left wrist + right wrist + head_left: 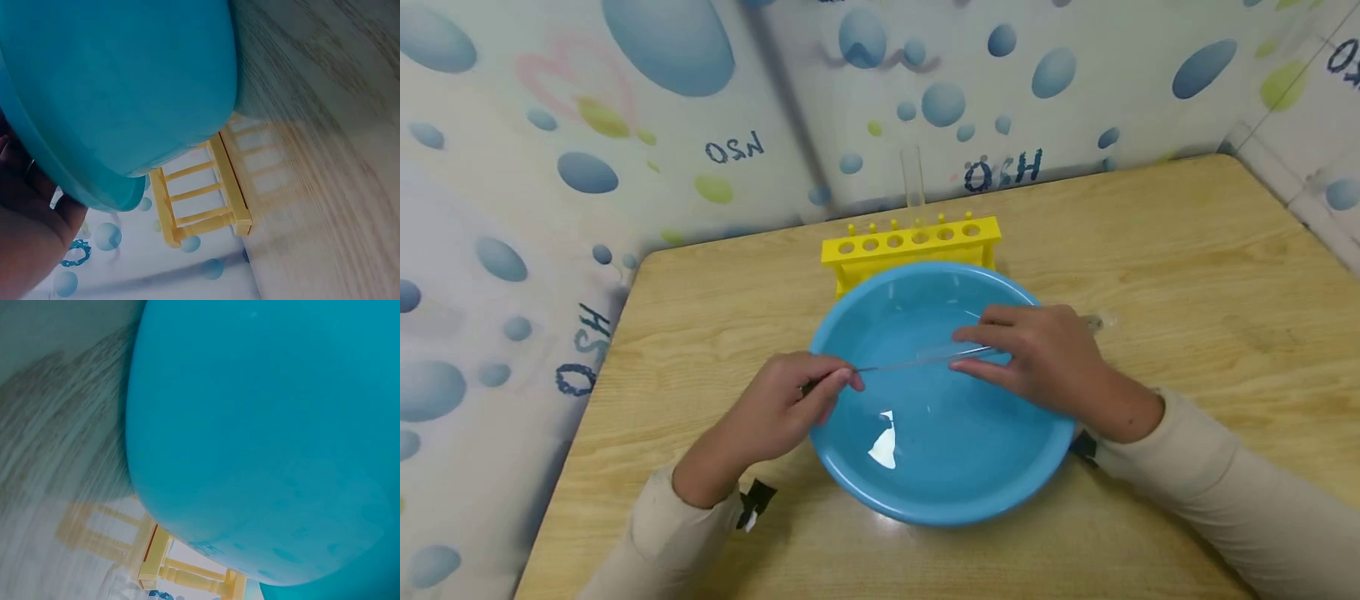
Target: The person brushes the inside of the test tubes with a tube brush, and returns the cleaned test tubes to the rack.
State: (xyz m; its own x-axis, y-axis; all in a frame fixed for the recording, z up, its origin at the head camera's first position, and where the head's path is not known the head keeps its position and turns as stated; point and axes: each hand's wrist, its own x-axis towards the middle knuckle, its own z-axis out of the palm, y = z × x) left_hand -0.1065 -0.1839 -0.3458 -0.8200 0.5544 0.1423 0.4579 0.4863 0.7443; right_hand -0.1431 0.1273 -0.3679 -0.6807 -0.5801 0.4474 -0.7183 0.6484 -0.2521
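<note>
Over the blue basin (943, 514), my left hand (778, 408) pinches a thin metal wire (883, 367) between thumb and fingers. The wire runs right into a clear glass test tube (936, 356). My right hand (1048, 358) grips that tube near the basin's right side, hiding much of it. A small greyish end (1093, 322) shows beyond the right hand; whether it belongs to the tube or the wire is unclear. In the left wrist view, part of the left hand (28, 225) appears beside the basin rim. The right wrist view shows mostly the basin's outer wall (262, 437).
Directly behind the basin stands a yellow test tube rack (835, 252) with one upright clear test tube (913, 179) in it. The wooden table (715, 308) meets a patterned wall (797, 75) at the back. Liquid with bright reflections lies in the basin.
</note>
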